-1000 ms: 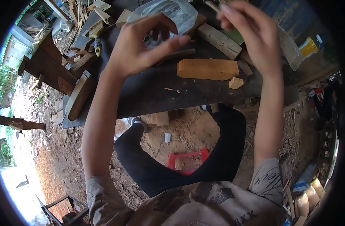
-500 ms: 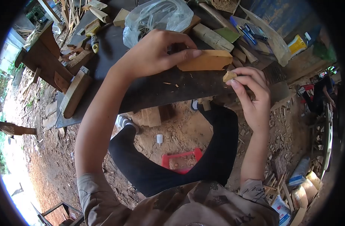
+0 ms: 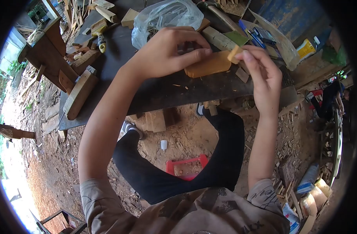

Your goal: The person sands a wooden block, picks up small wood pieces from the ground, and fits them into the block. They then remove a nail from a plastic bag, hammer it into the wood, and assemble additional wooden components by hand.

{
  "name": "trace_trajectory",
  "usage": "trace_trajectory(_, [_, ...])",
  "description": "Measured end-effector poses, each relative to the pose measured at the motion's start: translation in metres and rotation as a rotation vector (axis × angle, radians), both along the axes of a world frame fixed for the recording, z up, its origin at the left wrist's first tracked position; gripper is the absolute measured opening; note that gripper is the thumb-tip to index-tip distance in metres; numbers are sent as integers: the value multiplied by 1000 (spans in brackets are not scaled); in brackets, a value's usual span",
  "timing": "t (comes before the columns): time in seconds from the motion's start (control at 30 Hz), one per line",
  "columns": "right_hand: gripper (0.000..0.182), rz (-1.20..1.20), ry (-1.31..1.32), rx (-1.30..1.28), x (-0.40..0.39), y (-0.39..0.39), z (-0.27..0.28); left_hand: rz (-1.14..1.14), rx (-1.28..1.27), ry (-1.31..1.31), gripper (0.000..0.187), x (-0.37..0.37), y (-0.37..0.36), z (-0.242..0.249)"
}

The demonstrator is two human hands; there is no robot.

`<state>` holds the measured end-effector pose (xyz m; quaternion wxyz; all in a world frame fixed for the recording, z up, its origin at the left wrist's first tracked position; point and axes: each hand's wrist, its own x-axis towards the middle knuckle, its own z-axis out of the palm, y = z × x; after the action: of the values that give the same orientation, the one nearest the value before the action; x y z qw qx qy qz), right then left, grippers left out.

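Note:
My left hand (image 3: 172, 50) is closed on a smooth orange-yellow wooden block (image 3: 207, 67), thumb along its near side and fingers curled over the far side, partly hidden. The block rests low over the dark tabletop (image 3: 155, 91). In my right hand (image 3: 264, 72), a small tan piece (image 3: 235, 54) is pinched between thumb and fingers, right at the block's right end. The piece looks folded and rough; its exact kind cannot be made out. Wood crumbs lie on the tabletop in front of the block.
A clear plastic bag (image 3: 167, 19) sits behind my left hand. A brush with a yellow handle (image 3: 102, 45) lies left, near a brown wooden bracket (image 3: 50, 50). Wood offcuts, pens and a yellow bottle (image 3: 306, 48) are at the right back. A red stool (image 3: 186, 165) shows below.
My right hand has moved up and forward, bringing the tan piece from below the block's right corner to its right end. The block has tilted slightly in my left hand.

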<state>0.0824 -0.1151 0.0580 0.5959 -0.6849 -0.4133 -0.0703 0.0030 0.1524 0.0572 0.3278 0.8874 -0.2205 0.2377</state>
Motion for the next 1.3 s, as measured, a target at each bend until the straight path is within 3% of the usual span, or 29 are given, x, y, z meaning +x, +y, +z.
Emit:
trace_trajectory(0.13, [18, 210, -106, -139, 3, 20, -4, 5, -120, 151, 31, -5, 2, 6])
trace_trajectory(0.23, [16, 153, -313, -211, -2, 28, -7, 12, -162, 96, 31, -3, 7, 0])
trace_trajectory(0.37, [13, 98, -409, -65, 2, 32, -18, 71, -119, 77, 29, -3, 8, -2])
trace_trajectory(0.57, [8, -16, -593, -165, -2, 32, -20, 79, -81, 115, 28, -1, 10, -2])
trace_trajectory(0.8, [10, 15, -617, -116, -3, 27, -20, 250, -83, 225, 33, -20, 1, 11])
trace_trajectory(0.97, [15, 32, -648, -128, -4, 23, -18, 194, -112, 15, 45, -46, -23, 1])
trace_trajectory(1.17, [7, 154, -483, -18, 7, 23, -21, 252, -60, 10, 49, -52, -40, -15])
trace_trajectory(1.3, [6, 161, -191, 77, -1, 22, -24, 274, -61, -61, 47, -54, -43, -19])
